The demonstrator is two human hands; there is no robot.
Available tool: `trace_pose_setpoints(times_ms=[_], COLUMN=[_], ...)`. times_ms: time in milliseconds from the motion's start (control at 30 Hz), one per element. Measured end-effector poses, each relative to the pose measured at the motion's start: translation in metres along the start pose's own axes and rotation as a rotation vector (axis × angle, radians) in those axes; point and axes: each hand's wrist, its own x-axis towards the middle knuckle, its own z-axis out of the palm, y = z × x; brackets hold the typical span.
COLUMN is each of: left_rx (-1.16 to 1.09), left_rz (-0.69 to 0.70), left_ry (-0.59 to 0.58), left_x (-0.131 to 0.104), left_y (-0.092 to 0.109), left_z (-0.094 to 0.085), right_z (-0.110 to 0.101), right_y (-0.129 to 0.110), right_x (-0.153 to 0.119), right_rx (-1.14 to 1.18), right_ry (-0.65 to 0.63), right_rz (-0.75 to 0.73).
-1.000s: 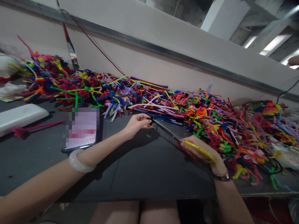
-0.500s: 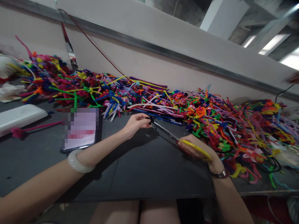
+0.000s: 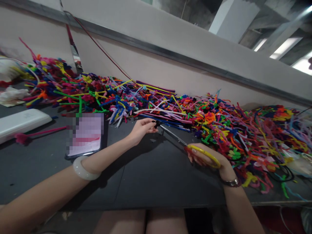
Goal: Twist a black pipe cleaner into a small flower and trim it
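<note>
Scissors in the right hand

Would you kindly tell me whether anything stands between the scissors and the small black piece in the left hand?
Nothing visible does. The scissors in the right hand point at the black piece in the left hand; the colourful pile lies beyond them, not between. Whether scissors and piece touch is unclear.

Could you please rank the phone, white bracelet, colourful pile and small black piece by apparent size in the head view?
1. Colourful pile
2. Phone
3. White bracelet
4. Small black piece
</note>
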Motion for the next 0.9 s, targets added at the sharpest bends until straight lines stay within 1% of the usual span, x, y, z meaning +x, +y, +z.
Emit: trace_pose_setpoints(times_ms=[133, 200, 267, 333, 433, 567, 667, 767, 900], left_rx=[-0.017, -0.015, -0.006, 0.013, 0.041, 0.045, 0.071, 0.088, 0.114], left_rz=[-0.004, 0.001, 0.006, 0.019, 0.059, 0.089, 0.078, 0.075, 0.084], left_ry=[0.021, 0.028, 0.034, 0.032, 0.021, 0.037, 0.038, 0.040, 0.027], left_x=[0.001, 0.002, 0.001, 0.001, 0.001, 0.001, 0.001, 0.000, -0.002], left_y=[-0.001, -0.001, -0.001, 0.000, 0.001, 0.000, 0.000, 0.001, 0.002], left_z=[0.000, -0.001, -0.001, -0.001, -0.001, -0.001, -0.001, 0.000, 0.001], right_z=[0.001, 0.000, -0.001, -0.004, -0.006, -0.005, -0.003, -0.001, -0.001], right_y=[0.005, 0.008, 0.010, 0.012, 0.008, -0.003, -0.009, -0.008, -0.005], right_x=[-0.007, -0.012, -0.016, -0.017, -0.015, -0.013, -0.012, -0.010, -0.007], right_rx=[0.041, 0.031, -0.008, -0.080, -0.167, -0.184, -0.147, -0.102, -0.122], right_ry=[0.063, 0.083, 0.117, 0.153, 0.169, 0.167, 0.130, 0.071, 0.055], right_rz=[-0.093, -0.159, -0.188, -0.179, -0.164, -0.123, -0.053, 0.000, -0.015])
